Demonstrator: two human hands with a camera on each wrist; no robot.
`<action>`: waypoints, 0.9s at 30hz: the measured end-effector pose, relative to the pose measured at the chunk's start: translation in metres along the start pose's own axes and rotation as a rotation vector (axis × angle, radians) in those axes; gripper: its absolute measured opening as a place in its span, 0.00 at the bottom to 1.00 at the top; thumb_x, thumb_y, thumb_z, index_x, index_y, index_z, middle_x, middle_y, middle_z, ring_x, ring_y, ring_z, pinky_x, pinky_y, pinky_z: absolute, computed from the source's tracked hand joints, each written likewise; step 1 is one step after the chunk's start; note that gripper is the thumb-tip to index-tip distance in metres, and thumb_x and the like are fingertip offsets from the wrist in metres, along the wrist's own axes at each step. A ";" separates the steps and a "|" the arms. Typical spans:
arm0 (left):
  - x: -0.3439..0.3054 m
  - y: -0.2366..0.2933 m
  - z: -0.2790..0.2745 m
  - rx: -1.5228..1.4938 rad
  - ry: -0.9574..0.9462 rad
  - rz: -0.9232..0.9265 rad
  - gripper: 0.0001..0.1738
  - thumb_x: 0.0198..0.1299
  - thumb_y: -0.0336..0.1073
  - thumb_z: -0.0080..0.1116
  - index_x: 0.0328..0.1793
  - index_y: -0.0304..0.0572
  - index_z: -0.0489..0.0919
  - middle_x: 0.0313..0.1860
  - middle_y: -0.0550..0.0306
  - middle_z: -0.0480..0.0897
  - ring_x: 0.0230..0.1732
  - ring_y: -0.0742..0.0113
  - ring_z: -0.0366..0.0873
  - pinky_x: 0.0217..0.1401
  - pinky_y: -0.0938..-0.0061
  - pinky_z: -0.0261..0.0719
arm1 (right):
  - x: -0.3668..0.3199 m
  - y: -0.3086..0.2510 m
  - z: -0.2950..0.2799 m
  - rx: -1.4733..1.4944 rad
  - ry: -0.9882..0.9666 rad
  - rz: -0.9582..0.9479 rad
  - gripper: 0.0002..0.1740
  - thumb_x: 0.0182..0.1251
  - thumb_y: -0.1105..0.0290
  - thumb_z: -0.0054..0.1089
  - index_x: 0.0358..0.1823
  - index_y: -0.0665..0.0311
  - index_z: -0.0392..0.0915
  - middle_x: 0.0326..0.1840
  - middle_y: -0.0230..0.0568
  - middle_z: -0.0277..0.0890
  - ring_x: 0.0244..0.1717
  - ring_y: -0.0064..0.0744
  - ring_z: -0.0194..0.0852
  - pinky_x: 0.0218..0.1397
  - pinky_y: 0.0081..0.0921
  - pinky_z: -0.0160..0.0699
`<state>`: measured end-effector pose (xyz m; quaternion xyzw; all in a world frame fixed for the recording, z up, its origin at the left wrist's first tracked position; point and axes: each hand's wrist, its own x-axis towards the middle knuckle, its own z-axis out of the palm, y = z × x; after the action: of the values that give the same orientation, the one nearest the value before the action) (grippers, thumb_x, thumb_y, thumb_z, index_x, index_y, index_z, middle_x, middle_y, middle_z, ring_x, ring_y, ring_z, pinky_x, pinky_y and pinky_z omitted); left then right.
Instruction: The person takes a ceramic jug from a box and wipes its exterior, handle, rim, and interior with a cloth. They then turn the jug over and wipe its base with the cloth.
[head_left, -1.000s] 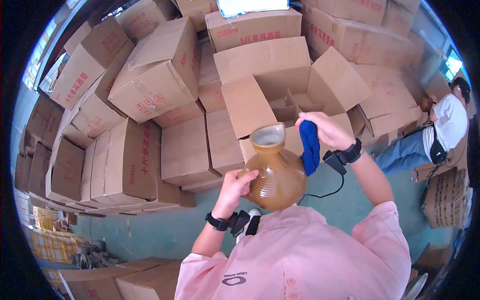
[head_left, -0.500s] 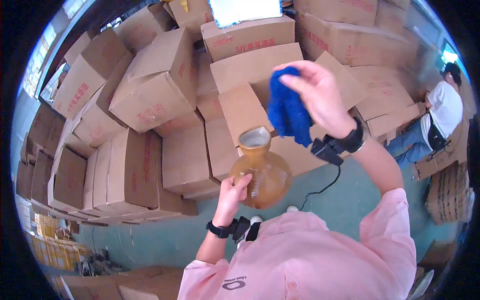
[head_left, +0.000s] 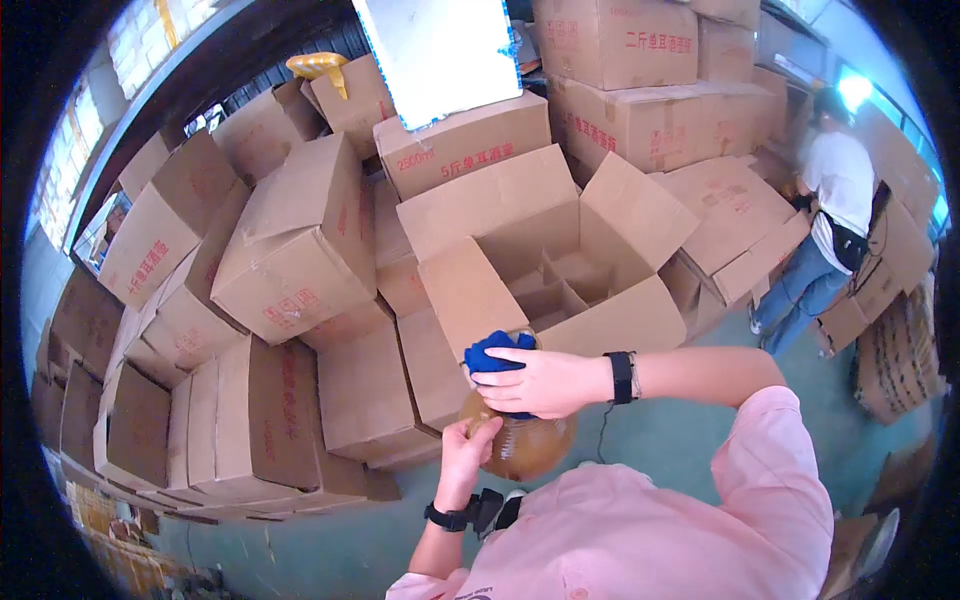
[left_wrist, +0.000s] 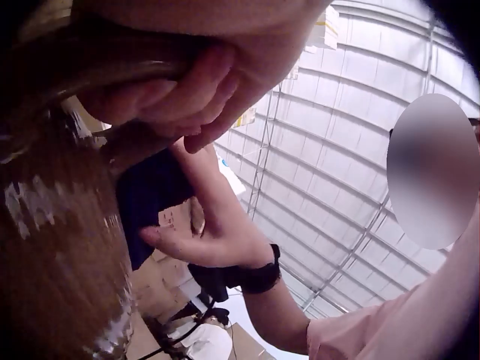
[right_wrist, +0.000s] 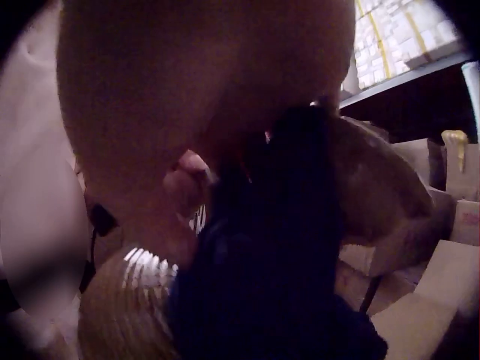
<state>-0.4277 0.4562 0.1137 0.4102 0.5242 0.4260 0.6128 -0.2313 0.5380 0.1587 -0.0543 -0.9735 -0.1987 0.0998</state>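
Hands first: the left hand (head_left: pixel 466 455) grips the handle of the brown jug (head_left: pixel 542 452), and the right hand (head_left: pixel 548 384) holds a bunched blue cloth (head_left: pixel 492 358) about the jug's upper part. The jug is held up in front of the pink shirt (head_left: pixel 640 530); its mouth is hidden, so how far the cloth covers it I can't fairly tell. Green floor (head_left: pixel 350 545) shows below and to either side. Just beyond the jug, the open carton (head_left: pixel 622 325) spreads its flaps outward, its dividers showing inside. Closed cartons (head_left: pixel 365 385) crowd the left; farther right, a person in white (head_left: pixel 842 185) stands beside more boxes.
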 end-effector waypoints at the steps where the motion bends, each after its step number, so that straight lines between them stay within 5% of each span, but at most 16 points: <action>1: 0.002 0.000 0.002 0.035 0.009 -0.002 0.15 0.58 0.37 0.62 0.22 0.46 0.73 0.14 0.74 0.66 0.14 0.84 0.57 0.16 0.82 0.49 | -0.002 0.000 -0.002 -0.032 -0.099 0.000 0.28 0.48 0.59 0.59 0.53 0.59 0.73 0.63 0.33 0.67 0.72 0.33 0.53 0.77 0.47 0.43; 5: 0.013 -0.010 0.003 0.169 0.031 0.040 0.16 0.57 0.39 0.64 0.20 0.43 0.75 0.14 0.70 0.70 0.14 0.83 0.61 0.16 0.81 0.53 | -0.005 -0.005 0.028 -0.178 -0.043 0.067 0.18 0.57 0.62 0.53 0.49 0.57 0.74 0.57 0.34 0.70 0.69 0.35 0.57 0.77 0.52 0.42; 9: 0.016 -0.010 0.012 0.323 0.048 0.093 0.16 0.56 0.40 0.65 0.21 0.39 0.76 0.14 0.67 0.72 0.16 0.81 0.64 0.18 0.79 0.60 | 0.006 -0.005 0.027 -0.576 -0.220 0.023 0.17 0.61 0.61 0.49 0.47 0.59 0.77 0.53 0.36 0.73 0.64 0.39 0.64 0.76 0.53 0.45; 16: 0.026 -0.011 0.008 0.394 0.049 0.086 0.17 0.56 0.41 0.64 0.22 0.36 0.77 0.14 0.66 0.73 0.17 0.79 0.67 0.19 0.78 0.64 | 0.021 -0.003 0.038 -0.415 -0.351 0.161 0.16 0.60 0.61 0.51 0.45 0.59 0.79 0.50 0.38 0.77 0.60 0.43 0.66 0.69 0.50 0.56; 20: 0.027 -0.011 0.003 0.329 0.044 0.063 0.18 0.56 0.41 0.64 0.21 0.37 0.76 0.13 0.67 0.72 0.16 0.80 0.66 0.19 0.78 0.63 | 0.022 0.009 0.058 -0.196 -0.220 0.135 0.14 0.58 0.62 0.52 0.40 0.59 0.81 0.46 0.35 0.76 0.55 0.39 0.67 0.63 0.49 0.62; 27: 0.026 -0.009 -0.008 0.374 0.084 0.044 0.18 0.55 0.41 0.65 0.20 0.39 0.75 0.13 0.68 0.71 0.16 0.80 0.66 0.18 0.78 0.63 | 0.015 0.018 0.061 0.067 0.083 0.118 0.09 0.53 0.65 0.54 0.35 0.59 0.77 0.44 0.34 0.74 0.57 0.39 0.66 0.67 0.42 0.62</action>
<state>-0.4321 0.4781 0.0964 0.5101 0.6102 0.3511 0.4942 -0.2540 0.5801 0.1138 -0.0999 -0.9696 -0.1621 0.1536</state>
